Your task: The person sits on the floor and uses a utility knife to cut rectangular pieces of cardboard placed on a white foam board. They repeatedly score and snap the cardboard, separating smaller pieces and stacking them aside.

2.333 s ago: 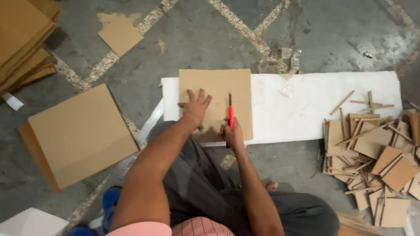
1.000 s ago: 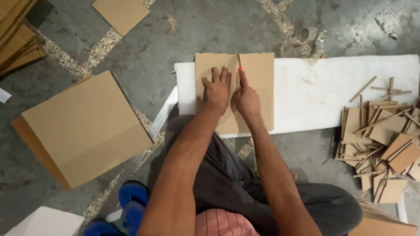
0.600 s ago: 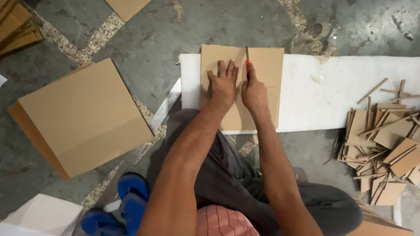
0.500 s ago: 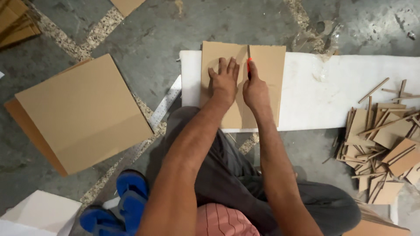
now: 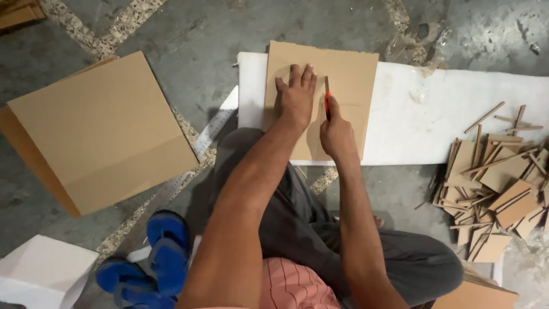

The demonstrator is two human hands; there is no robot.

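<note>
Head-camera footage looked down on a brown cardboard sheet (image 5: 343,86) that lay flat on a white foam board (image 5: 434,126), its near edge close to the board's front edge. The left hand (image 5: 294,97) was pressed palm-down on the sheet, fingers (image 5: 303,74) straight and close together, gripping nothing. Just beside it, the right hand (image 5: 337,134) was closed around a red-handled cutter (image 5: 327,103), the fingers wrapped on the handle and the tip resting on the cardboard in line with a faint straight cut. The two hands were near each other but not touching. The white board rested on a grey concrete floor (image 5: 189,34). A metal ruler (image 5: 214,126) lay slantwise on the floor just off the board's left end. Farther left sat a large cardboard stack (image 5: 103,131), its top sheet square and bare. At the right end of the board lay a pile of cardboard scraps and strips (image 5: 492,183). Blue sandals (image 5: 154,257) and a white block (image 5: 40,274) showed beside the person's knee.
</note>
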